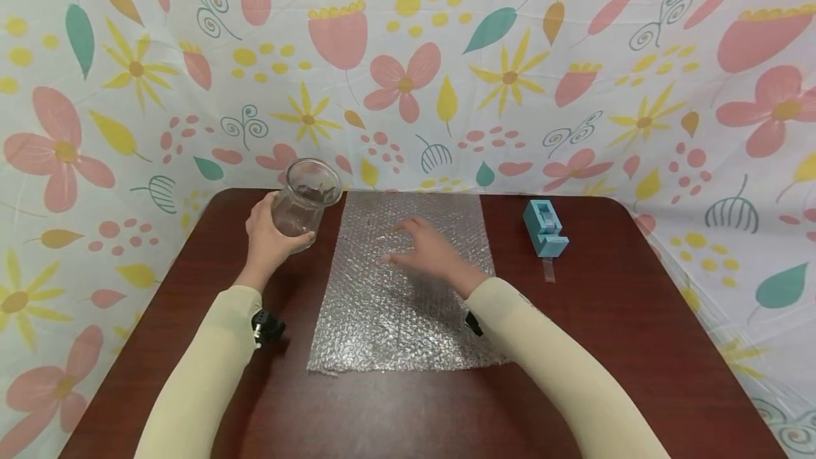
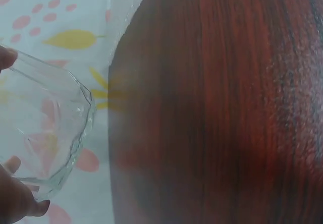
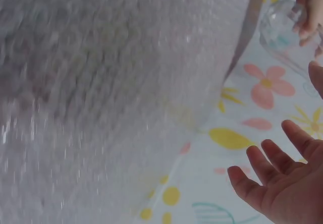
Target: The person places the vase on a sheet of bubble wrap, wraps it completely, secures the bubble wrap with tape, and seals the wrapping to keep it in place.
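A clear glass jar (image 1: 298,212) with a wide round rim is held tilted above the far left of the table. My left hand (image 1: 270,236) grips it from the left side, thumb in front. In the left wrist view, fingertips press the sides of the glass jar (image 2: 55,118) near its thick base. Over the sheet of bubble wrap (image 1: 389,303), my right hand (image 1: 428,252) hovers with fingers spread and nothing in them. The right wrist view shows this hand (image 3: 287,183) with its fingers apart, and the jar (image 3: 282,27) beyond.
A light blue tape dispenser (image 1: 545,227) stands at the back right, a strip of tape hanging from its front. The dark wooden table (image 1: 612,331) has rounded far corners. A flower-printed cloth (image 1: 408,34) hangs right behind the table.
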`<action>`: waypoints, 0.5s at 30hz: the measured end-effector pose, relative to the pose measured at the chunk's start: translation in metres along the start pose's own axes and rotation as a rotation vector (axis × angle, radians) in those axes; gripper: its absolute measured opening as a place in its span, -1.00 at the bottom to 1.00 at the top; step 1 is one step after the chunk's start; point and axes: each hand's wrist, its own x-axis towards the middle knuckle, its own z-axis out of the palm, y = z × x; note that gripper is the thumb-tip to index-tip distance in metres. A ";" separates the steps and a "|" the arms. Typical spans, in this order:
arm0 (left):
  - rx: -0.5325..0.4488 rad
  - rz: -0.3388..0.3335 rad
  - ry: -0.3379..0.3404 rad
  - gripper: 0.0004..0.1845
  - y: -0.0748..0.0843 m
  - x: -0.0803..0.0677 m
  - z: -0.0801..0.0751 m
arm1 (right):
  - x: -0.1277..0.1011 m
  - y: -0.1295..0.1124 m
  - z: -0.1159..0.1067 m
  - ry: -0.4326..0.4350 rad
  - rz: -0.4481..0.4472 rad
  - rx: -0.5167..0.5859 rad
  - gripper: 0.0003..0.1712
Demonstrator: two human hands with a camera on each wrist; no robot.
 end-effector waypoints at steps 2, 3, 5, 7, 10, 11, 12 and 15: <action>0.029 0.016 -0.008 0.05 0.004 -0.001 0.000 | -0.002 0.003 -0.007 0.020 0.005 0.009 -0.22; 0.044 0.021 -0.015 0.05 0.007 -0.001 0.000 | -0.003 0.004 -0.010 0.029 0.011 0.012 -0.22; 0.080 0.040 -0.029 0.06 0.012 -0.002 0.000 | -0.005 0.006 -0.016 0.045 0.019 0.022 -0.21; 0.112 0.061 -0.038 0.06 0.017 -0.003 0.000 | -0.009 0.008 -0.022 0.056 0.023 0.032 -0.21; 0.153 0.099 -0.046 0.07 0.025 -0.007 0.001 | -0.014 0.009 -0.028 0.076 0.009 0.027 -0.21; 0.165 0.111 -0.047 0.07 0.028 -0.008 0.002 | -0.016 0.010 -0.030 0.084 0.004 0.025 -0.21; 0.178 0.125 -0.047 0.06 0.031 -0.009 0.003 | -0.017 0.010 -0.032 0.091 -0.003 0.027 -0.21; 0.222 0.160 -0.049 0.07 0.041 -0.011 0.005 | -0.023 0.009 -0.039 0.123 -0.023 0.039 -0.21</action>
